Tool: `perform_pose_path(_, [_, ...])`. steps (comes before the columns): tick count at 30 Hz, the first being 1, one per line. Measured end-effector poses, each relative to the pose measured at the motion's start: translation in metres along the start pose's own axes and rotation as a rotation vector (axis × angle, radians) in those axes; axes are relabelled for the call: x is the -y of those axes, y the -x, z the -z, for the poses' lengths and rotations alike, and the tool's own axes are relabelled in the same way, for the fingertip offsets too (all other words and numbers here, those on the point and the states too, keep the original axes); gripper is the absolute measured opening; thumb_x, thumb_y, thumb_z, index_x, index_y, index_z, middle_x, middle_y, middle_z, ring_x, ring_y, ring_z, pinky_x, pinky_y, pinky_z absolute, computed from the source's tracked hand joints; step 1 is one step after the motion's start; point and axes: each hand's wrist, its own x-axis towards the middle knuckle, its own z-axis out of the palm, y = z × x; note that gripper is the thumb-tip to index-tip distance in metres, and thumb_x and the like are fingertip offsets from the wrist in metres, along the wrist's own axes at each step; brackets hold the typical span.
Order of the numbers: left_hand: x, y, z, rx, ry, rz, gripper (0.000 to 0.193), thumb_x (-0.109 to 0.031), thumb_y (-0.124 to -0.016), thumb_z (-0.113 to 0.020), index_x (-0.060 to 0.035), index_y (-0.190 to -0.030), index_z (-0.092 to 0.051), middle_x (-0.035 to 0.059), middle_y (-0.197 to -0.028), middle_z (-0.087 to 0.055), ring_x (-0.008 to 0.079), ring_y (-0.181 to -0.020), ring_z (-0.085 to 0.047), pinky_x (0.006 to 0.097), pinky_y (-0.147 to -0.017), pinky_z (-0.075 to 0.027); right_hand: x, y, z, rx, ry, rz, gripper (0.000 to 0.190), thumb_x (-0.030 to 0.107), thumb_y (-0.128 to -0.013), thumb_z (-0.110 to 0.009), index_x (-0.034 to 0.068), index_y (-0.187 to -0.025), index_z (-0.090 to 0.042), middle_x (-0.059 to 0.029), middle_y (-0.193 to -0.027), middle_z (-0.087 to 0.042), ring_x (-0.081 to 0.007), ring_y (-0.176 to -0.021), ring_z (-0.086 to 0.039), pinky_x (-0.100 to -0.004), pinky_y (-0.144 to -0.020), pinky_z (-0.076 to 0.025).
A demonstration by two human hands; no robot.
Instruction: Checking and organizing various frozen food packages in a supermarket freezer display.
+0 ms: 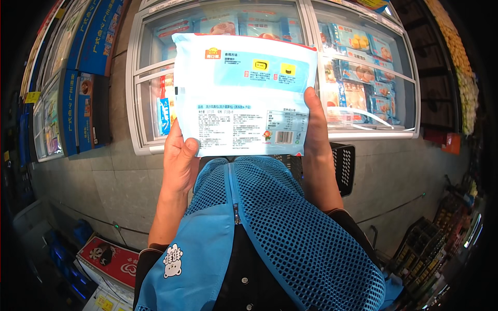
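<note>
Between my two hands is a light blue and white plastic bag of frozen food (245,91), its printed back turned up towards me. It bears writing, a table, a barcode and two yellow pictures. My left hand (181,155) grips the lower left corner, thumb on top. On the right edge, my right hand (316,120) holds the bag with the thumb along its side; the other fingers are hidden beneath. Behind the bag stands a chest freezer (155,149) with sliding glass lids. Similar blue bags (352,37) lie inside it, partly covered by the bag in my hands.
A black plastic basket (344,169) stands at my right, below the freezer. More freezers with blue printed panels (93,39) line the left side. Behind me at the lower left is a red-topped cabinet (113,258). Stocked shelves (424,241) stand at the lower right.
</note>
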Motion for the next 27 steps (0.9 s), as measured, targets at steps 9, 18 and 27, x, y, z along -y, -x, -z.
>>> perform_pose_path(9, [0.0008,-0.0024,-0.0013,-0.008,-0.01,-0.017,0.085,-0.047,-0.093,-0.074,-0.0004,-0.153,-0.036,0.0097,-0.14,-0.059,0.0204,-0.128,-0.059,0.0384,-0.108,-0.047,-0.0005,-0.0043,0.0041,0.042,0.024,0.001,0.078,0.053,-0.102,-0.052,-0.004,-0.153,-0.036,-0.0235,-0.142,-0.053,-0.0299,-0.128,-0.058,-0.0412,-0.101,-0.052])
perform_pose_path(18, [0.0031,-0.0003,0.002,-0.038,-0.021,-0.009,0.087,-0.049,-0.092,-0.075,-0.0005,-0.152,-0.037,0.0095,-0.139,-0.059,0.0196,-0.128,-0.058,0.0378,-0.108,-0.047,-0.0004,-0.0058,0.0015,0.054,0.064,0.002,0.078,0.053,-0.102,-0.05,-0.004,-0.153,-0.035,-0.0232,-0.143,-0.052,-0.0305,-0.13,-0.056,-0.0414,-0.104,-0.05])
perform_pose_path(27, [0.0057,0.0016,0.003,-0.026,-0.026,-0.025,0.084,-0.048,-0.094,-0.073,-0.0006,-0.153,-0.036,0.0089,-0.141,-0.059,0.0194,-0.129,-0.057,0.0373,-0.109,-0.046,-0.0029,-0.0063,0.0047,0.096,0.063,-0.008,0.079,0.053,-0.102,-0.05,-0.004,-0.154,-0.034,-0.0236,-0.145,-0.052,-0.0308,-0.131,-0.056,-0.0424,-0.104,-0.05])
